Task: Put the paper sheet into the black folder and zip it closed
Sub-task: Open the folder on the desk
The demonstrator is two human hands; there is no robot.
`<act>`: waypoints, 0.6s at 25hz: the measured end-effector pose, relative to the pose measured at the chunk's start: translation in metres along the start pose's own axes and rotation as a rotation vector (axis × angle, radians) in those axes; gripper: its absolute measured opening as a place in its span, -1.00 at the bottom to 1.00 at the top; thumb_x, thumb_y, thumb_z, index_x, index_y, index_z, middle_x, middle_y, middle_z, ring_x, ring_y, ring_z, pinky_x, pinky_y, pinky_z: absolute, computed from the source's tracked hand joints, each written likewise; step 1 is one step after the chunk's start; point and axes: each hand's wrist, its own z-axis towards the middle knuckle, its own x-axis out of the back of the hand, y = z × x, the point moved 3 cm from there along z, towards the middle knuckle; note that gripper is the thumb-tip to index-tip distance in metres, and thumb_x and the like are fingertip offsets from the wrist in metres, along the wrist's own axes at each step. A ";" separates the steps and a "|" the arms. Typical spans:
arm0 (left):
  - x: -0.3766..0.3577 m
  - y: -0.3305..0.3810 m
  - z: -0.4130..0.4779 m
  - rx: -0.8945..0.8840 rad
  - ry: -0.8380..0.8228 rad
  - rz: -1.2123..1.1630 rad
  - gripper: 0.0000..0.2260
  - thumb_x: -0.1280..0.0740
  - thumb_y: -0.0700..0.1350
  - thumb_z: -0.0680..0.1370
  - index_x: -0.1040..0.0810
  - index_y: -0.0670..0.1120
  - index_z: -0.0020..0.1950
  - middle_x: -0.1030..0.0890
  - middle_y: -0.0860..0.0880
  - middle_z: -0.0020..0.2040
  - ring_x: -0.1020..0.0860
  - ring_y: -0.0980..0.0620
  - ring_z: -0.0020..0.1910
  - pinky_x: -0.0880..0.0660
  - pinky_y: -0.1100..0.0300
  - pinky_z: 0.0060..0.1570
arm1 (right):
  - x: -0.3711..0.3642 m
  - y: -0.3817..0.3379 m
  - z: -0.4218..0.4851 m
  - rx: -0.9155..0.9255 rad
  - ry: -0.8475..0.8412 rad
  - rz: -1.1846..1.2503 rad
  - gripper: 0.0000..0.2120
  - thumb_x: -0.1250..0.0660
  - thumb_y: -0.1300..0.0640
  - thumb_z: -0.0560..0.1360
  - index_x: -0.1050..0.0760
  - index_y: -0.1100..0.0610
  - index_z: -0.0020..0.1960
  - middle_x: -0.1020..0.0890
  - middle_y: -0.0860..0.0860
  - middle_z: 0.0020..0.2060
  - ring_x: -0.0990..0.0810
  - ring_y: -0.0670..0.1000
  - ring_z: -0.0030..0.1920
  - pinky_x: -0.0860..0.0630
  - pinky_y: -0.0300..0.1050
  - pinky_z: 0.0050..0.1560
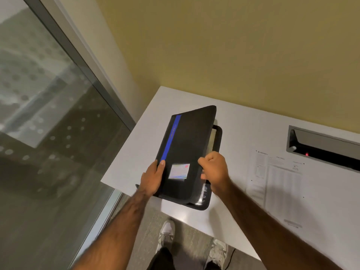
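While the white table (243, 133) meets a yellow wall (233, 45), both hands' grips clasp the black folder (187, 152).

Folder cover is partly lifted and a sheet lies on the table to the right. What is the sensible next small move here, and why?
Probably swing the cover fully open. The right hand grips the black folder cover's free edge, only partly raised, while the left hand steadies the spine side. The paper sheet lies flat on the white table, so the opening looks too narrow for it.
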 end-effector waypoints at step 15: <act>0.119 0.121 0.004 -0.277 -0.229 0.045 -0.81 -0.21 0.01 0.68 -0.52 -0.02 0.21 -0.64 0.02 0.01 -0.61 0.00 -0.01 -0.48 0.17 -0.12 | -0.122 -0.060 -0.053 0.395 -0.088 -0.221 -0.84 -0.31 0.01 0.51 -0.57 0.05 0.00 -0.60 -0.10 -0.05 -0.55 -0.13 -0.09 -0.47 -0.26 -0.06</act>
